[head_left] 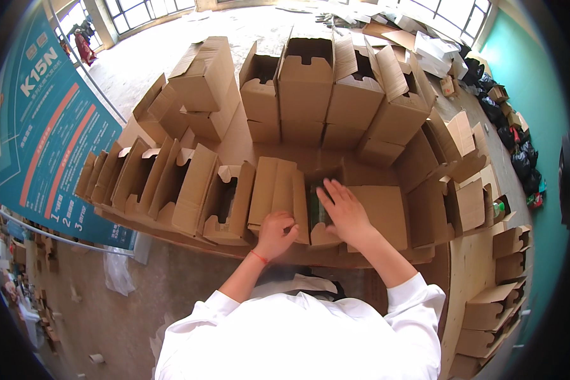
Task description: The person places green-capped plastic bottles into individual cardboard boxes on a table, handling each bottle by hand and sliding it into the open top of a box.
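My left hand point(276, 237) is curled against the near end of a cardboard box point(272, 190) whose top flap lies over it. Whether its bent fingers grip anything is hidden. A red cord circles that wrist. To its right stands an open cardboard box point(323, 235) with something dark green and shiny point(315, 201) inside, too covered to name. My right hand point(344, 210) is spread over this box's right side, its fingers stretched out and holding nothing. Just right of it is a cardboard box with a flat flap point(379, 214), partly behind my right forearm.
Open cardboard boxes point(228, 206) line the table's left side, and tall ones point(305, 82) stand along the back. More boxes point(487, 310) sit on a wooden board at the right. A blue-green banner point(50, 133) rises at the left. Black bags point(519, 158) lie along the green wall.
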The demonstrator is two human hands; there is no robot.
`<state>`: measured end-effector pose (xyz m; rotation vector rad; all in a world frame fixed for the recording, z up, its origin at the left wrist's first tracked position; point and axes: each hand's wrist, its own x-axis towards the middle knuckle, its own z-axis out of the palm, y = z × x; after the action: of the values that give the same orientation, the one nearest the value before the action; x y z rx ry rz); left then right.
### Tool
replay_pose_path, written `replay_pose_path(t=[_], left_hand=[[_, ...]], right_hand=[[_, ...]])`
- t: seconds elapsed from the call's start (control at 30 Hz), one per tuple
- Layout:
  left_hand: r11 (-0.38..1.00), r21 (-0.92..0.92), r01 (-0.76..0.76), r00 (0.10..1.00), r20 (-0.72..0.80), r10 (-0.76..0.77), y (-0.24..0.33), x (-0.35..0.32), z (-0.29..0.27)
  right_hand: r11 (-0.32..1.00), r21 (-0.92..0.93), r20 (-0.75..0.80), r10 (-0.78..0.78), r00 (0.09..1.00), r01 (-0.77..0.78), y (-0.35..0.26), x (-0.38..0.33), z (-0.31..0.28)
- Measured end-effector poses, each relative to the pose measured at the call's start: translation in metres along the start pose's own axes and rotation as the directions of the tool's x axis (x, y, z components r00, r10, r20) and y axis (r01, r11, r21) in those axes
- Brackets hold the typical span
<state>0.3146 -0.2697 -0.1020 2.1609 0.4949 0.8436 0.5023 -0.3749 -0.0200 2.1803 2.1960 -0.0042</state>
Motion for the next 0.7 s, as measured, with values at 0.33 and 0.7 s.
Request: replay_pose_path(t=[0.33, 0.7], left_hand=[[0.933, 0.357, 0.03, 0.998, 0.034, -0.045, 0.028, 0.001, -0.005], [0.916, 0.396, -0.067, 0.974, 0.225, -0.026, 0.04, -0.002, 0.055]], right_hand=[[0.972, 0.205, 0.125, 0.093, 0.988, -0.117, 0.007, 0.046, 0.029], [0.618, 0.776, -0.248, 0.482, 0.84, -0.126, 0.013, 0.005, 0.092]])
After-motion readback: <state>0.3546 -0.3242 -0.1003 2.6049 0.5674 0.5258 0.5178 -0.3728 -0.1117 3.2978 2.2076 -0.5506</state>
